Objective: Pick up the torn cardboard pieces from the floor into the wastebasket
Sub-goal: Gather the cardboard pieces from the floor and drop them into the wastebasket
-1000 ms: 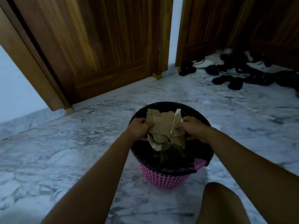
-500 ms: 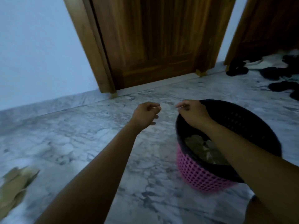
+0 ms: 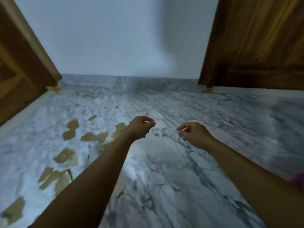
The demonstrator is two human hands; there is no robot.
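Several torn brown cardboard pieces (image 3: 66, 156) lie scattered on the marble floor (image 3: 164, 170) at the left, from near the far door down to the bottom-left corner. My left hand (image 3: 139, 129) hovers above the floor just right of the nearest pieces, fingers loosely curled and holding nothing. My right hand (image 3: 193, 134) hangs level with it, a hand's width to the right, also loosely curled and empty. Only a pink sliver of the wastebasket (image 3: 298, 181) shows at the right edge, behind my right forearm.
A wooden door (image 3: 21, 68) stands at the left and another wooden door (image 3: 256, 46) at the right, with a pale wall (image 3: 125, 38) and marble skirting between them. The view is motion-blurred.
A second ago both hands held a wad of cardboard over the wastebasket; it dropped in. The view has since swung left, the basket has slid out to the right, and the floor pieces have come into sight.
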